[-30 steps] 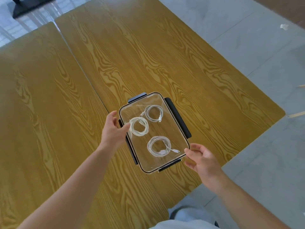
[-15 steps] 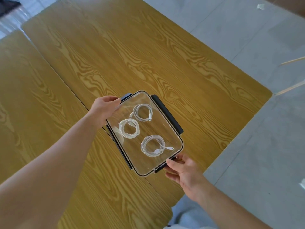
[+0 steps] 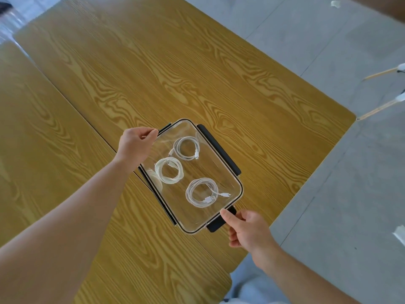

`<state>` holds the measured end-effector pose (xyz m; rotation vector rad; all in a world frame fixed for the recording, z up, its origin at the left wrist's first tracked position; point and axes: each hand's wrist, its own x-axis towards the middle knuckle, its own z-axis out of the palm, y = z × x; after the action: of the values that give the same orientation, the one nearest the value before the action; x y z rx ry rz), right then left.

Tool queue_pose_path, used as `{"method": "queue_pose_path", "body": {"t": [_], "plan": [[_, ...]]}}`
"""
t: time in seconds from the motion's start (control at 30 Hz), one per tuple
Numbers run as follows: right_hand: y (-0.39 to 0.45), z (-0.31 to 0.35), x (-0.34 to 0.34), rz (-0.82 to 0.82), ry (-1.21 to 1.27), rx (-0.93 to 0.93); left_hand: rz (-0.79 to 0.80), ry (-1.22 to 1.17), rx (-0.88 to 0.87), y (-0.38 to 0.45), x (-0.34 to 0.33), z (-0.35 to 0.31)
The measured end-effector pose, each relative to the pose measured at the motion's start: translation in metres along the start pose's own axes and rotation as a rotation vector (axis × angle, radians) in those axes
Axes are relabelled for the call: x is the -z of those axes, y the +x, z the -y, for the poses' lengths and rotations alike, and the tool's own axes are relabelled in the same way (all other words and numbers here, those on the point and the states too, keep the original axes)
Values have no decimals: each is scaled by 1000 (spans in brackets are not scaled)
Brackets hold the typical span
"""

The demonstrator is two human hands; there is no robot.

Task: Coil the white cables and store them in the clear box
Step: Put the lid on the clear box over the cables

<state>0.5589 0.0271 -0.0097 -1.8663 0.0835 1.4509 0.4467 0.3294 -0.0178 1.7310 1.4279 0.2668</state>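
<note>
The right hand (image 3: 247, 229) pinches the black latch (image 3: 220, 222) at the near end of the clear box (image 3: 228, 178), thumb on top. The box is a rounded rectangle of glossy plastic with dark rim trim, resting on the yellow wood-grain bench (image 3: 197, 73). Inside lie three coiled white cables (image 3: 201, 192), round loops set apart in a row. At the box's far left corner, the left hand (image 3: 135, 145) curls over the rim.
</note>
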Motion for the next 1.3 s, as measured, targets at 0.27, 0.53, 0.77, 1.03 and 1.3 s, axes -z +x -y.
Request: {"method": "queue_pose_path", "body": {"t": [0.27, 0.53, 0.77, 1.03, 1.3], "plan": [[-2, 12, -8, 30, 24, -15, 29, 8, -75, -6, 0, 5], [1, 14, -10, 40, -10, 16, 23, 13, -71, -7, -2, 5], [4, 9, 0, 81, -47, 39, 27, 43, -38, -10, -3, 2], [14, 34, 41, -80, -177, 208, -36, 39, 90, -42, 3, 6], [41, 76, 37, -125, -501, 543, -136, -93, 259, -94, -7, 29]]}}
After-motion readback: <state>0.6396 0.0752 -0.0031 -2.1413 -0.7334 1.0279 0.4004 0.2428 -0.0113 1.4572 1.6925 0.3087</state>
